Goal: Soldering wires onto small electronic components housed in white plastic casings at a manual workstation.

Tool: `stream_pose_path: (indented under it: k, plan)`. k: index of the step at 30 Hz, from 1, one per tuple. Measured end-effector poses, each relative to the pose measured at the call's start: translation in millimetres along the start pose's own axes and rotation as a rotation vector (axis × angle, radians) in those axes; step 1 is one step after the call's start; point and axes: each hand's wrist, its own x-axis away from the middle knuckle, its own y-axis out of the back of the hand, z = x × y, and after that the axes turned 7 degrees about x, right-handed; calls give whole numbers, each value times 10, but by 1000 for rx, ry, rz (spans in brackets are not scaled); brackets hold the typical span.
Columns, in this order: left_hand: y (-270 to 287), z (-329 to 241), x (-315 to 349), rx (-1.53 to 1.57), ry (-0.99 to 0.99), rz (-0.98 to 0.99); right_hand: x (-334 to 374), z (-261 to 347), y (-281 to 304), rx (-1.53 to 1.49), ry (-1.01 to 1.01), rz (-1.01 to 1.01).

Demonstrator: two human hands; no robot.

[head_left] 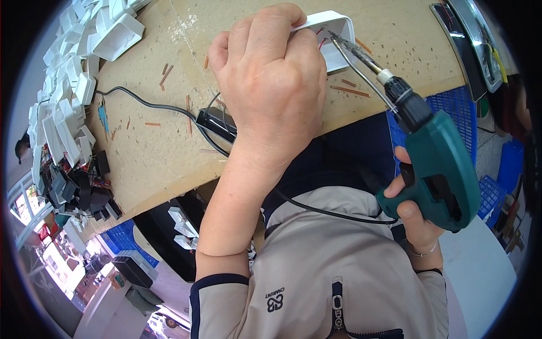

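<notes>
My left hand (270, 79) is closed over a white plastic casing (340, 24) on the table, its fingers gripping the near-left part and hiding much of it. Thin red wires (322, 42) show inside the casing. My right hand (416, 217) is wrapped round the handle of a green soldering gun (443, 164), which has a thin metal feed tube beside its tip. That tip reaches into the casing's open side, close to the wires; whether it touches them I cannot tell. A black cord (333, 213) runs from the gun's handle to the left.
White plastic casings (68, 107) are heaped along the table's left edge, with black parts (70, 189) below them. A black block (216, 122) with cables lies left of my wrist. Brown sticks (350, 91) are scattered about. Blue crates (454, 113) stand beyond the table's edge.
</notes>
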Motion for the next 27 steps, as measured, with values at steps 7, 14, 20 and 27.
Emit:
stream_pose_path:
  k: [7, 14, 20, 27]
  plan:
    - [-6, 23, -19, 44, 11, -25, -16, -10, -10, -5, 75, -105]
    - [73, -45, -97, 175, 202, 45, -58, 7, -57, -27, 59, -203]
    - [234, -449, -679, -435, 735, 846, -65, -52, -4, -27, 101, -162]
    - [324, -624, -810, -519, 579, 991, -95, -71, 43, -62, 141, -181]
